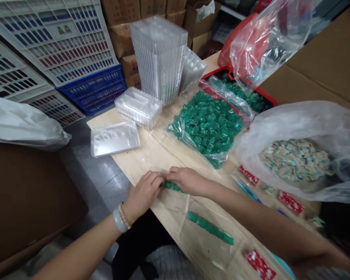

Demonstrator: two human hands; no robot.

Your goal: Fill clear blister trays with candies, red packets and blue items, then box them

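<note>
The left hand (142, 192) and the right hand (186, 179) meet over a short row of green pieces (171, 186) near the edge of the wooden table (146, 153). Both have their fingers bent and drawn together, the left at 1 end of the row and the right along its far side, probably so that the pieces stay in line. Blur and the fingers themselves hide the contact, so I cannot tell whether either hand pinches a piece or only presses against it.

Clear film shows around that row. Just beside it, a 2nd green row (210, 228) lies straight on a flat clear bag (204, 249), which perhaps keeps it off the wood.

Beyond the hands, a heap of green pieces (210, 120) spreads on clear plastic, likely placed there for easy reach. To its right, an open white bag (282, 120) has its sides gathered up around striped pieces (297, 159), which seems to stop them from scattering. 3 red patterned packets (260, 265) lie apart along the right side of the table.

At the far left corner, a tall stack of clear trays (160, 54) stands nested, presumably to save room, with a lower stack (138, 105) and a lone tray (115, 139) nearer the edge
</note>
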